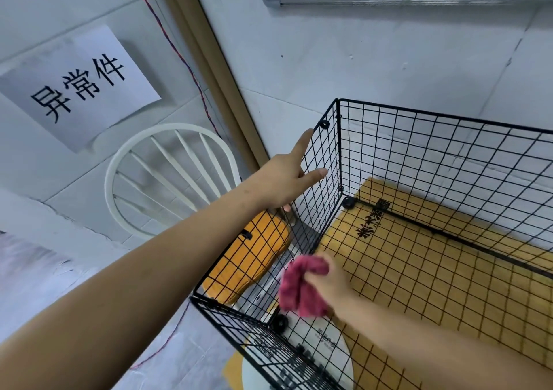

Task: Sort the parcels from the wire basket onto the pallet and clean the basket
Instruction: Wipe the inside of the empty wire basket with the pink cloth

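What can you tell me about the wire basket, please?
The wire basket is an open-topped box of black wire grid panels, joined at the corners by round black clips. Nothing lies inside; a yellow mat shows under its floor. The left hand grips its left panel's top edge, while the right hand holds a pink cloth beside that panel, inside.

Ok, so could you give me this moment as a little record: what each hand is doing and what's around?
left hand: holds the wire basket by a side panel's top edge, thumb inside
right hand: grips a bunched red cloth inside the basket, near that panel
basket floor: yellow board, no parcels in view
beside basket: white chair with an orange item on it
wall: paper sign
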